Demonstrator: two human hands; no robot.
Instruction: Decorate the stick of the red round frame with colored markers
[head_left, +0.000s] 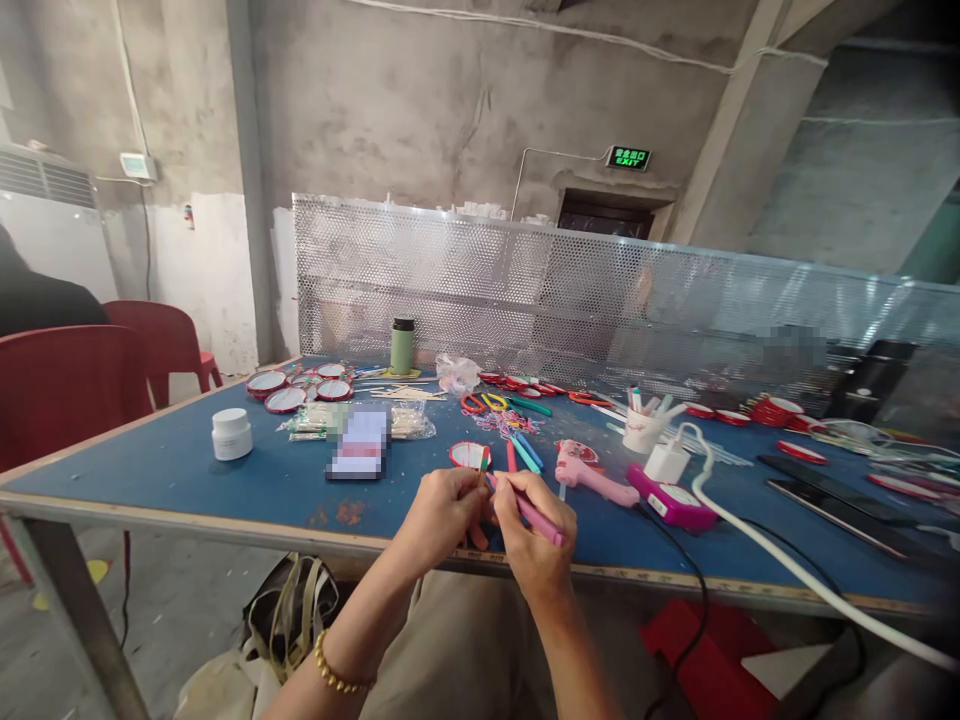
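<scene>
My right hand [544,530] is closed around a pink marker pen [541,522], its tip pointing toward my left hand. My left hand [450,505] pinches a small, narrow wooden stick [484,464] with a green patch near its top. The two hands nearly meet above the table's front edge. Just beyond them lies a white disc with a red rim [466,455], partly covered by the stick. To its right are a red marker [512,457] and blue and teal markers [529,453]. A pink glue gun [596,477] rests right of my right hand.
On the blue table [292,500] lie a phone [358,442], a white jar [232,436], bagged sticks [315,421], several scissors [495,402] and red-rimmed discs [286,399]. A green bottle [403,346], pen cup [643,430] and purple power strip [671,502] with a white cable [795,572] stand around.
</scene>
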